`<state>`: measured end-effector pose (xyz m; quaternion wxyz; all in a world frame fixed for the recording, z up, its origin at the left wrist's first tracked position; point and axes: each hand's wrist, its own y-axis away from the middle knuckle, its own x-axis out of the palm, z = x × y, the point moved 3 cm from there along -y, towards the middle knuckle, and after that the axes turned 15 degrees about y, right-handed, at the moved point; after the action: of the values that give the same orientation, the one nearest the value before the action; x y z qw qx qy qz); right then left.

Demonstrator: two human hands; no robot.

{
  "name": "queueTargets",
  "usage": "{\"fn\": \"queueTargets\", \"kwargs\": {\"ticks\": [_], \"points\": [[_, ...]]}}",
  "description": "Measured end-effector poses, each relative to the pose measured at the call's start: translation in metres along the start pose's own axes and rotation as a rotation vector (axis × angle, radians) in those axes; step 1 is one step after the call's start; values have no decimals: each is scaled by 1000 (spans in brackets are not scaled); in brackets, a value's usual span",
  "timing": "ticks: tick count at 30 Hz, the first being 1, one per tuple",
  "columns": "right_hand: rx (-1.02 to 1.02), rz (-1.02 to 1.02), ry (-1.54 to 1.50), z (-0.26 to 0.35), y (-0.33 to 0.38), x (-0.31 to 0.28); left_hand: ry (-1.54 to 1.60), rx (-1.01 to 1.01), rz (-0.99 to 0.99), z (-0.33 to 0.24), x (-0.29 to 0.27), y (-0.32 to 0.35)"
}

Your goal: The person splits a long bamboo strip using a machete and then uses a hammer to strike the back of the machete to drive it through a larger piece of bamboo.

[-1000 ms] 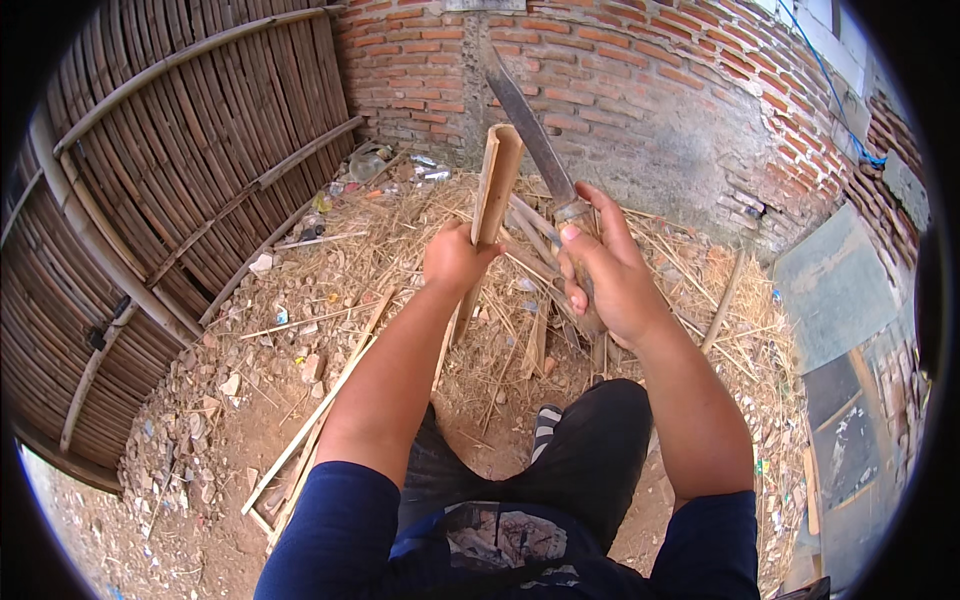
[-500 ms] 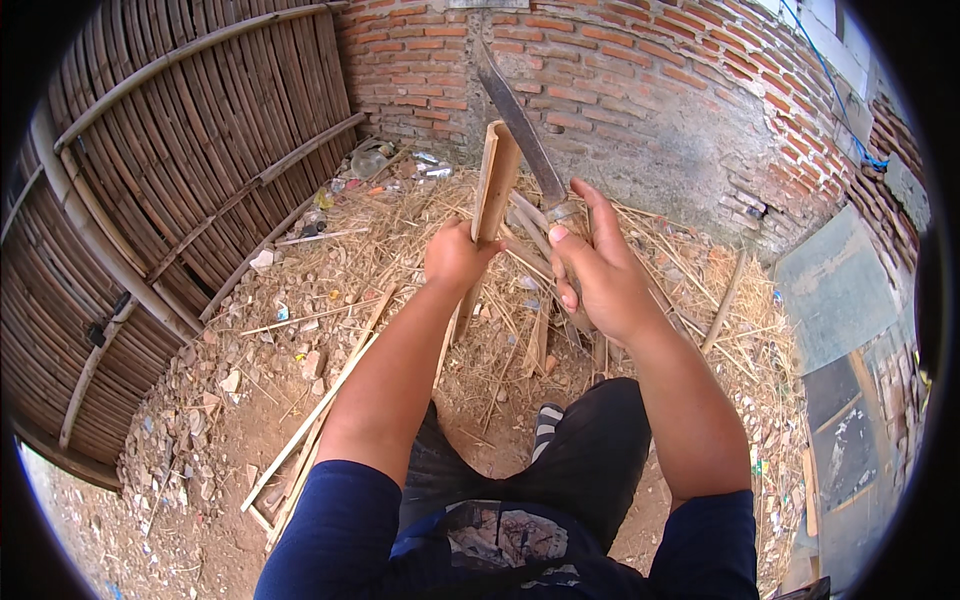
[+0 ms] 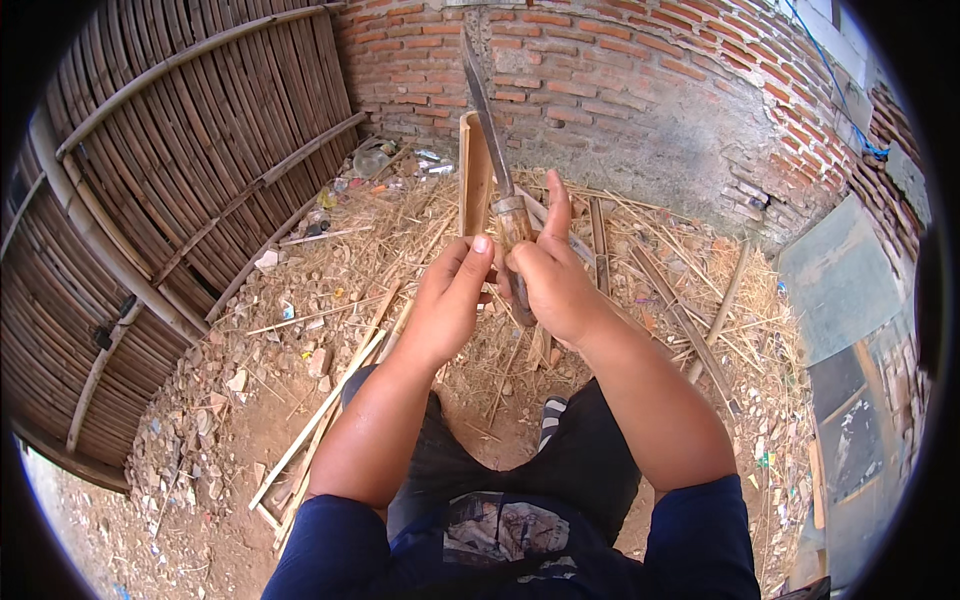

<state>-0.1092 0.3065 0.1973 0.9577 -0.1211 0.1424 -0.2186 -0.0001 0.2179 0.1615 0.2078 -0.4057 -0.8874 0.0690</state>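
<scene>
My right hand (image 3: 560, 290) is wrapped round the wooden handle of a machete (image 3: 489, 130), its forefinger lifted off the grip. The long dark blade points up and away from me, leaning slightly left. Closed on the lower part of a split bamboo piece (image 3: 469, 185) is my left hand (image 3: 450, 305), its thumb up. The bamboo stands nearly upright just left of the blade, its hollow inner side partly showing. Blade and bamboo overlap from here, and I cannot tell whether they touch. My two hands are close together above my knees; the bamboo's lower end is hidden.
Long bamboo strips (image 3: 318, 425) lie to the left of my legs. Sticks (image 3: 685, 315), straw and rubble cover the ground ahead. A bamboo slat fence (image 3: 225, 150) stands at left, a brick wall (image 3: 620, 100) at the back, and grey panels (image 3: 845, 275) lean at right.
The machete has moved left and turned more upright, beside the bamboo. The bamboo has shifted slightly left, and my hands have come closer together.
</scene>
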Motion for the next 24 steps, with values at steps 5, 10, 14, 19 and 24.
{"fn": "queueTargets", "kwargs": {"ticks": [5, 10, 14, 19, 24], "points": [[-56, 87, 171, -3, 6, 22, 21, -176, 43, -18, -2, 5], [-173, 31, 221, -3, 13, 35, 32, -191, 42, -28, -3, 13], [-138, 99, 212, -2, 19, 40, -80, -123, 58, -29, -18, 16], [-175, -37, 226, -30, 20, 22, -120, -134, -49, -46, -32, 34], [-48, -228, 138, -93, 36, -31, -217, -64, -146, -57, -39, 55]]}}
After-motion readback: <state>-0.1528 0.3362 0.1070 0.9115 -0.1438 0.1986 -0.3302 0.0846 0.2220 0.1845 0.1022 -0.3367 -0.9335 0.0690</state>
